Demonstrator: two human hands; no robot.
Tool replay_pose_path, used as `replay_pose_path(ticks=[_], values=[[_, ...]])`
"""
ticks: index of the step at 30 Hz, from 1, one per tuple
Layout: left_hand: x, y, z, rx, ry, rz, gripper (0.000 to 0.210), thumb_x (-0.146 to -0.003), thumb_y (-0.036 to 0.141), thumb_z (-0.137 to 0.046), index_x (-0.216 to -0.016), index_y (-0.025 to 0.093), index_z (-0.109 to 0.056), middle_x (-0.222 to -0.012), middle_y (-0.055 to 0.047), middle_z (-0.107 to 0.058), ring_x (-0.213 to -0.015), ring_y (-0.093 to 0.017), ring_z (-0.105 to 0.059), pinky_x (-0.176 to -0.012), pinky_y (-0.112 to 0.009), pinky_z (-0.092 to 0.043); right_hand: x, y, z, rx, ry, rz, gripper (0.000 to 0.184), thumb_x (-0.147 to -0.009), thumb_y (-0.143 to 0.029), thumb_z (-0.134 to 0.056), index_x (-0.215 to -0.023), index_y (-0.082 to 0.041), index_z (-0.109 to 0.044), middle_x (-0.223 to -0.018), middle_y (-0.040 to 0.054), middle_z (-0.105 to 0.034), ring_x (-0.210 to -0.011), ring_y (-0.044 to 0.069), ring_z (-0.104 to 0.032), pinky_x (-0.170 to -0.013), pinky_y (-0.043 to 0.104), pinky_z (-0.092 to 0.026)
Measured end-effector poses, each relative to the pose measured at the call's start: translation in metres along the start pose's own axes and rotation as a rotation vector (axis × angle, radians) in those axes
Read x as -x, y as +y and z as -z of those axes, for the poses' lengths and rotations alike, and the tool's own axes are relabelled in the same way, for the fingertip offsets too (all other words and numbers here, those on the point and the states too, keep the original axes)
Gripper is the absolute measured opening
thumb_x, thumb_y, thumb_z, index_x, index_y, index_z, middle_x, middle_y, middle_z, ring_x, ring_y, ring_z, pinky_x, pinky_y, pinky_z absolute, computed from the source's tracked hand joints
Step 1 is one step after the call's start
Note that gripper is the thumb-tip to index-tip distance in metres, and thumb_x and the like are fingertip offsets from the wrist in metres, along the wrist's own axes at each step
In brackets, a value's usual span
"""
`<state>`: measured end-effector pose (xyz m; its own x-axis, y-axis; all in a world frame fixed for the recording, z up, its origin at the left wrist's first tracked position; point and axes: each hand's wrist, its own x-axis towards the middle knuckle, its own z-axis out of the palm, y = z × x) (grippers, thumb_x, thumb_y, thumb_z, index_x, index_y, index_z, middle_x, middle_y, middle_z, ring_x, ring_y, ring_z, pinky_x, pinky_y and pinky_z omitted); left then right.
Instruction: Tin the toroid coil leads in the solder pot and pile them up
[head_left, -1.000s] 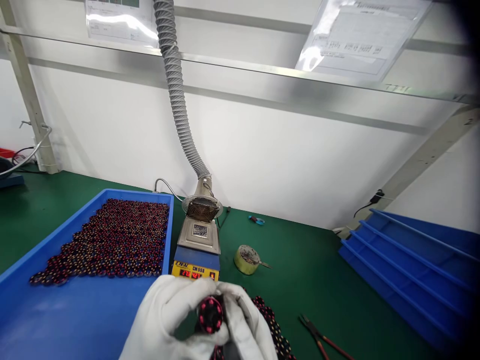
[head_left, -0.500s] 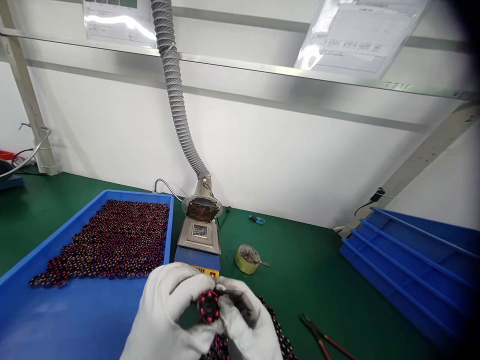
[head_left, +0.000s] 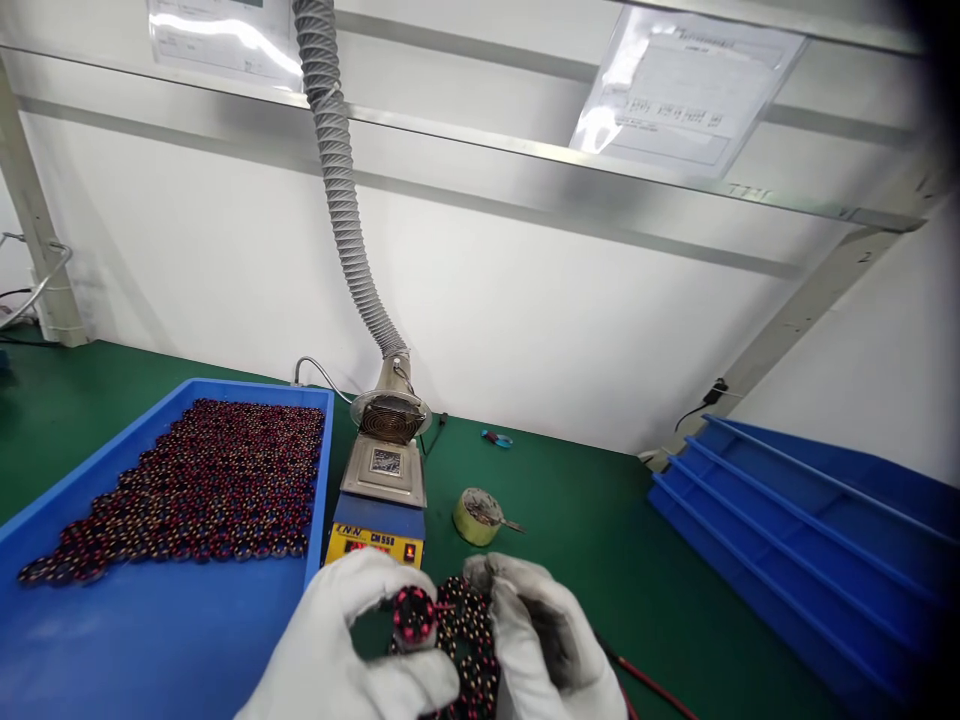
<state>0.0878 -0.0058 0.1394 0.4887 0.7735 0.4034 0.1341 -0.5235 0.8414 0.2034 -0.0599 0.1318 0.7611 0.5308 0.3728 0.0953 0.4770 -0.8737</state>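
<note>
Held between the thumb and fingers of my white-gloved left hand is a small round black part with pink spots round its rim. A thin pinkish strand sticks out of its right side. My right hand, in a glove with grey-stained fingertips, is just to the right, apart from that part. Its fingers are bent and drawn together; anything between them is too small or hidden to make out. Below and between both hands lies a pile of similar black parts with pale and pink spots, partly covered by the gloves.
A blue tray holds many such parts at left. Behind my hands stands a solder pot under a fume hose. Nearby are a round tin, small cutters, red-handled pliers and stacked blue trays.
My right hand has moved away from the round part, to the right. My left hand still holds it, and more of the pile shows between the hands. The camera view has shifted slightly.
</note>
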Motion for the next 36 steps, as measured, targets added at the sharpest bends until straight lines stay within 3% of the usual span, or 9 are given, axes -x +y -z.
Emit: replay_pose_path(ticks=[3,7,14,18,22,25,28,30,36], values=[[-0.001,-0.001,-0.003,0.268,-0.108,0.188,0.006,-0.066,0.024,-0.062,-0.069,0.020,-0.058,-0.053,0.004,-0.053,-0.041,-0.009,-0.049,-0.034,-0.018,-0.039,-0.010,0.003,0.003,-0.048,-0.131,-0.145,0.021,-0.067,-0.041,-0.071,-0.073,-0.022,-0.068,-0.081,0.0057,-0.067,-0.078,0.021,-0.063,-0.073,0.030,-0.051],[-0.008,-0.005,-0.002,0.608,-0.240,0.315,0.030,-0.065,0.047,-0.059,-0.060,0.019,-0.050,-0.044,0.005,-0.039,-0.036,-0.006,-0.030,-0.031,-0.018,-0.024,-0.014,0.001,0.003,-0.101,-0.361,-0.208,0.029,-0.065,-0.048,-0.069,-0.081,-0.023,-0.070,-0.087,0.0076,-0.070,-0.084,0.025,-0.065,-0.078,0.034,-0.050],[-0.016,-0.007,-0.008,0.582,-0.255,0.245,0.043,-0.069,0.058,-0.052,-0.050,0.019,-0.052,-0.042,0.000,-0.047,-0.037,-0.011,-0.043,-0.034,-0.023,-0.034,-0.013,0.007,-0.005,-0.101,-0.596,-0.143,0.024,-0.063,-0.044,-0.073,-0.075,-0.024,-0.073,-0.082,0.0094,-0.069,-0.080,0.025,-0.065,-0.073,0.037,-0.053],[-0.014,-0.004,-0.002,0.506,-0.217,0.158,0.045,-0.067,0.059,-0.056,-0.051,0.017,-0.052,-0.048,0.000,-0.048,-0.044,-0.011,-0.044,-0.041,-0.024,-0.039,-0.012,0.016,-0.012,-0.223,-0.559,-0.198,0.016,-0.061,-0.038,-0.075,-0.070,-0.025,-0.073,-0.077,0.0074,-0.070,-0.076,0.024,-0.066,-0.069,0.036,-0.054],[-0.009,-0.012,0.009,0.078,-0.134,-0.016,0.034,-0.077,0.042,-0.047,-0.052,0.018,-0.049,-0.050,0.001,-0.045,-0.046,-0.011,-0.041,-0.042,-0.024,-0.037,-0.008,0.025,-0.018,-0.248,-0.517,-0.300,0.022,-0.055,-0.041,-0.078,-0.067,-0.023,-0.072,-0.075,0.0096,-0.072,-0.073,0.028,-0.067,-0.067,0.041,-0.055],[-0.005,-0.019,0.014,-0.208,0.076,-0.098,0.023,-0.067,0.030,-0.059,-0.051,0.019,-0.047,-0.051,0.001,-0.045,-0.049,-0.014,-0.043,-0.046,-0.029,-0.040,-0.007,0.033,-0.019,-0.261,-0.518,-0.338,0.029,-0.053,-0.046,-0.078,-0.068,-0.022,-0.072,-0.071,0.0101,-0.072,-0.070,0.028,-0.068,-0.067,0.042,-0.055],[-0.003,-0.018,0.016,-0.358,0.296,-0.255,0.032,-0.056,0.033,-0.073,-0.079,0.018,-0.058,-0.075,-0.005,-0.061,-0.066,-0.022,-0.057,-0.059,-0.038,-0.050,-0.008,0.038,-0.019,-0.264,-0.434,-0.348,0.031,-0.054,-0.049,-0.076,-0.066,-0.021,-0.070,-0.070,0.0088,-0.072,-0.069,0.026,-0.067,-0.065,0.039,-0.054],[-0.005,-0.015,0.016,-0.302,0.256,-0.344,0.051,-0.057,0.034,-0.076,-0.101,0.020,-0.055,-0.094,-0.007,-0.064,-0.080,-0.023,-0.061,-0.069,-0.038,-0.053,-0.010,0.041,-0.018,-0.273,-0.411,-0.352,0.033,-0.053,-0.051,-0.076,-0.066,-0.022,-0.069,-0.071,0.0075,-0.071,-0.068,0.025,-0.066,-0.063,0.037,-0.055],[-0.010,-0.014,0.016,-0.286,0.210,-0.483,0.026,-0.076,0.027,-0.065,-0.099,0.026,-0.055,-0.091,-0.002,-0.067,-0.084,-0.019,-0.061,-0.074,-0.034,-0.052,-0.010,0.043,-0.019,-0.302,-0.474,-0.435,0.029,-0.059,-0.051,-0.073,-0.076,-0.027,-0.070,-0.075,0.0031,-0.071,-0.071,0.022,-0.067,-0.073,0.039,-0.053]])
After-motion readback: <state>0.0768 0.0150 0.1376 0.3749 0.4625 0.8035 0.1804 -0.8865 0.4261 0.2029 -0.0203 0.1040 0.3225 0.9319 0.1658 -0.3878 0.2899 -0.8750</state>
